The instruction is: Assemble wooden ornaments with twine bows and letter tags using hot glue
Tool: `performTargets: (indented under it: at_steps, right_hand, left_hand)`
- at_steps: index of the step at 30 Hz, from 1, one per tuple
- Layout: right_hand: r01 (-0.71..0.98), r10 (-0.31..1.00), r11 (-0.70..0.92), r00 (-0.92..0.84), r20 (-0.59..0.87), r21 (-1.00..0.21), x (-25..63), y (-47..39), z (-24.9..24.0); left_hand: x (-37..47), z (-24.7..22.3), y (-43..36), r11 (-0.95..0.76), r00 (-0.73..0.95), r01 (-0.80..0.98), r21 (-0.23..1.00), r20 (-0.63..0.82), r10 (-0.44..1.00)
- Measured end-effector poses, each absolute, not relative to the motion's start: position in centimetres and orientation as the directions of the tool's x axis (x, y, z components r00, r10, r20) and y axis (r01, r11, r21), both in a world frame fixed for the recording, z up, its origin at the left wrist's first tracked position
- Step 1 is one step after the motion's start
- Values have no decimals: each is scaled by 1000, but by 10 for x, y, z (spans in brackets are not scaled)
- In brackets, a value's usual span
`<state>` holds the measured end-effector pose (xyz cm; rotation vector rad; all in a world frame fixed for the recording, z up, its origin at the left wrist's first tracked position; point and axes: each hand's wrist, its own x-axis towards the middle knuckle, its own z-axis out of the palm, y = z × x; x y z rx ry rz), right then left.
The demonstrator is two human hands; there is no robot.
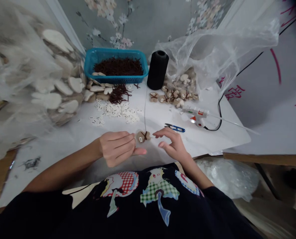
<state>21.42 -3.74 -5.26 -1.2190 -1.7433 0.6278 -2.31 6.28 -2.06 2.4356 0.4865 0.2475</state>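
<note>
My left hand (119, 147) has its fingers curled together, with the tips at the left edge of a small beige padded piece (140, 135). The piece carries a dark brown bow (144, 135) and a little white label. A dark thread runs from the piece up toward a black thread cone (157, 70). Something thin, perhaps a needle, sticks out on the right side of the piece. Close to it is my right hand (172, 143), its fingers apart and thumb spread, holding nothing that I can see. Blue thread snips (177, 128) lie just beyond the right hand.
A blue basket (116, 79) holds brown bows. White labels (121, 112) are scattered before it. Finished-looking bowed pieces (174, 96) lie beside the cone. A glue gun (199, 113) with its cord lies at right. Plastic bags (60, 79) of padded pieces stand at left.
</note>
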Motion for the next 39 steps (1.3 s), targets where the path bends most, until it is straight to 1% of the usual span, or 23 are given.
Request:
performTargets:
  at_steps: [2, 5, 10, 12, 13, 15, 16, 18, 20, 21, 22, 25, 28, 30, 33, 36, 39]
  right_hand:
    - [437, 885, 464, -189, 425, -771, 206, -38, -45]
    - [405, 837, 547, -244, 490, -733, 195, -38, -38]
    - [406, 786, 618, -314, 532, -673, 185, -39, -33]
    - [406, 775, 631, -335, 535, -661, 184, -40, -30]
    - [407, 772, 635, -343, 535, -656, 183, -40, -29]
    - [397, 758, 653, -350, 551, -645, 182, -39, -27]
    - [383, 743, 669, -351, 569, -637, 182, -39, -27]
    - [343, 709, 705, -347, 613, -621, 181, -39, -28]
    - [317, 693, 721, -344, 634, -616, 181, -38, -30]
    - [312, 691, 722, -344, 635, -617, 181, -38, -31]
    - [308, 691, 723, -343, 637, -619, 181, -38, -32]
    - [285, 679, 734, -332, 655, -616, 181, -38, -32]
    - [253, 660, 751, -315, 682, -610, 182, -39, -31]
    - [242, 655, 755, -309, 689, -609, 182, -40, -31]
    - [236, 659, 751, -305, 687, -616, 183, -41, -32]
    - [220, 650, 759, -305, 696, -613, 183, -42, -33]
    - [212, 647, 761, -318, 693, -613, 183, -43, -34]
  left_hand:
    - [-21, -16, 62, -713, 910, 290, 638, 47, 412]
    - [-16, -8, 59, -714, 915, 296, 635, 26, 402]
    - [-5, 5, 55, -737, 916, 311, 600, 17, 401]
    - [-1, 9, 54, -764, 927, 277, 583, 48, 372]
    - [0, 10, 54, -794, 936, 250, 555, 71, 345]
    - [0, 10, 52, -884, 952, 155, 441, 174, 253]
    - [-2, 9, 51, -934, 951, 90, 346, 247, 184]
    - [-7, 6, 49, -994, 906, -59, 94, 423, -14]
    - [-12, 3, 46, -976, 820, -147, -161, 532, -211]
    - [-14, 2, 46, -956, 790, -156, -248, 549, -271]
    - [-15, 1, 45, -941, 775, -154, -301, 553, -304]
    - [-14, 1, 44, -913, 752, -135, -386, 560, -348]
    - [-11, 5, 41, -857, 703, -112, -503, 569, -427]
    - [-9, 8, 40, -835, 718, -96, -542, 543, -435]
    - [-8, 10, 40, -818, 726, -115, -564, 514, -457]
    - [-8, 10, 42, -806, 677, -163, -568, 530, -510]
    - [-7, 10, 42, -837, 690, -172, -519, 543, -478]
